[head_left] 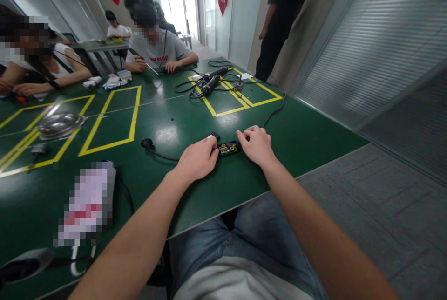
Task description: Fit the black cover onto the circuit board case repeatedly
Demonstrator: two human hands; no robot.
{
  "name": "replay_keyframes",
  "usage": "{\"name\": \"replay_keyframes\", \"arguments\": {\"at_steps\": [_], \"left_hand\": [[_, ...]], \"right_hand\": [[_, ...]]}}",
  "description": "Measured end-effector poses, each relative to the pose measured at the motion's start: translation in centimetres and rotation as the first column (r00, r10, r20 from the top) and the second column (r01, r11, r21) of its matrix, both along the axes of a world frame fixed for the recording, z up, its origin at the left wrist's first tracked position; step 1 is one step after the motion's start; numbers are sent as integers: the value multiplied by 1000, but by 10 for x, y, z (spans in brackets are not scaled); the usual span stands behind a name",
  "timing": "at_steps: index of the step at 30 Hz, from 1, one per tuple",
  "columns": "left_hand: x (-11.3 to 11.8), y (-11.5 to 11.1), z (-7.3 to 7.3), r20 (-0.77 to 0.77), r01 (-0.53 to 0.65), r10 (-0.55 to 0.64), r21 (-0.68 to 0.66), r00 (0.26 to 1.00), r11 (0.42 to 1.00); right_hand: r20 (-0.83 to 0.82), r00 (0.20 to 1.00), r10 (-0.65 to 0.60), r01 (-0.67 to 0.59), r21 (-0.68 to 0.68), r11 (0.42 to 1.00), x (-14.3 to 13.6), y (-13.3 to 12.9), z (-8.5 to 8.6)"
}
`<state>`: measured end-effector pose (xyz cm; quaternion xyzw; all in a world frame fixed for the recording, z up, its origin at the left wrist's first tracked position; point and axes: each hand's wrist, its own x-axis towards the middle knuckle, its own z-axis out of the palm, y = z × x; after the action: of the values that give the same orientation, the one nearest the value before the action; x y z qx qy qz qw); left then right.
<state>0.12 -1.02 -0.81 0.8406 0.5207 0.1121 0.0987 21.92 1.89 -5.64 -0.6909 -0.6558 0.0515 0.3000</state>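
A small black case with an exposed circuit board point(229, 148) lies on the green table between my hands, showing gold rings and small parts. My left hand point(198, 159) is closed around its left end, the fingers bent over it. At the right end, my right hand point(257, 145) is curled, thumb and forefinger near each other at the case's edge; its other fingers are partly hidden. Just beyond my left fingertips a dark ridged piece point(213, 135) shows. From under my left hand a black cord runs left to a round plug point(147, 144).
Tangled black cables with handheld tools point(211, 81) lie beyond, over yellow tape outlines. A shiny metal dish point(60, 124) and a blurred-out phone-like object point(87, 202) are to my left. People sit across the table; one person point(284, 11) stands by the wall.
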Motion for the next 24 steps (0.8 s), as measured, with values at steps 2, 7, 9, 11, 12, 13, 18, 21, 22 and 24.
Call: {"name": "replay_keyframes", "arguments": {"at_steps": [2, 7, 9, 11, 12, 13, 18, 21, 22, 24], "left_hand": [[0, 0, 1, -1, 2, -2, 8, 1000, 1000], [0, -2, 3, 1, -10, 10, 8, 1000, 1000], [1, -2, 4, -2, -10, 10, -1, 1000, 1000], [1, -3, 4, -14, -13, 13, -12, 1000, 1000], [1, -3, 5, -21, -15, 14, -18, 1000, 1000], [2, -3, 5, -27, -17, 16, -25, 1000, 1000], [1, -3, 7, -21, -22, 21, -48, 1000, 999], [0, -3, 6, -14, -13, 12, -46, 1000, 999], [0, -3, 6, -13, -6, 5, -44, 1000, 999], [0, -3, 5, -11, 9, -9, -37, 1000, 999]], "right_hand": [[-1, 1000, 5, -5, 5, 1000, 0, -1, 1], [4, 1000, 16, -16, -5, 1000, -1, -2, 2], [13, 1000, 16, -16, -17, 1000, -1, -2, 3], [21, 1000, 14, -13, -26, 1000, -1, -2, 3], [23, 1000, 13, -13, -26, 1000, -1, -2, 3], [23, 1000, 14, -13, -23, 1000, -1, -2, 3], [3, 1000, 12, -12, 1, 1000, 0, 0, -1], [-13, 1000, 12, -12, 27, 1000, 1, 1, -3], [-14, 1000, 14, -13, 34, 999, 1, 1, -3], [-3, 1000, 16, -16, 32, 999, 0, 1, -3]]}}
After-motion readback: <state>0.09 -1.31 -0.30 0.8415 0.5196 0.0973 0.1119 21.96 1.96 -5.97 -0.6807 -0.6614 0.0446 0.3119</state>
